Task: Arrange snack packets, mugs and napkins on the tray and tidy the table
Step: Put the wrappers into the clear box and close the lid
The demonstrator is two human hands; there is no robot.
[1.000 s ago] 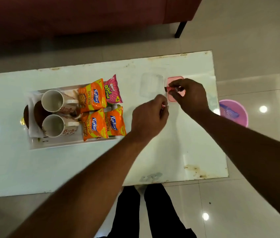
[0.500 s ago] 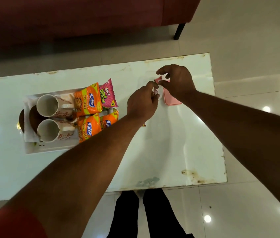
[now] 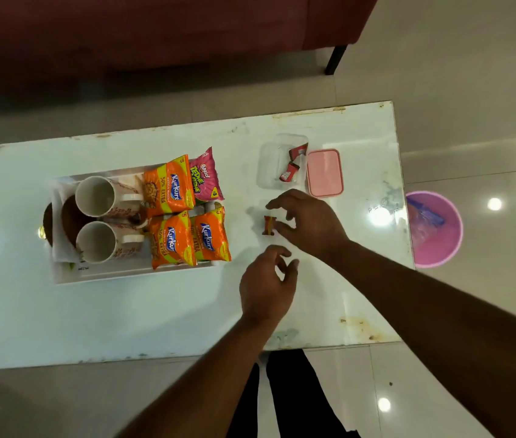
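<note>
A white tray (image 3: 108, 275) at the table's left holds two white mugs (image 3: 97, 196) (image 3: 97, 242) on a white napkin (image 3: 60, 248). Three orange snack packets (image 3: 169, 186) (image 3: 171, 240) (image 3: 210, 235) and a pink packet (image 3: 204, 178) also lie on it. A small red-orange candy (image 3: 269, 225) lies on the table right of the tray. My right hand (image 3: 310, 222) hovers over it with fingers spread, thumb tip beside the candy. My left hand (image 3: 266, 286) is just nearer, loosely curled and holding nothing.
A clear plastic box (image 3: 267, 172) with two red wrapped candies (image 3: 297, 151) (image 3: 288, 174) stands beyond my hands, its pink lid (image 3: 324, 172) beside it. A pink bin (image 3: 439, 245) is on the floor past the table's right edge. A red sofa (image 3: 155, 33) runs behind.
Both hands have pulled back from the pink lid toward me. Two red candies now lie in the clear box. My right hand has come down over the candy on the table.
</note>
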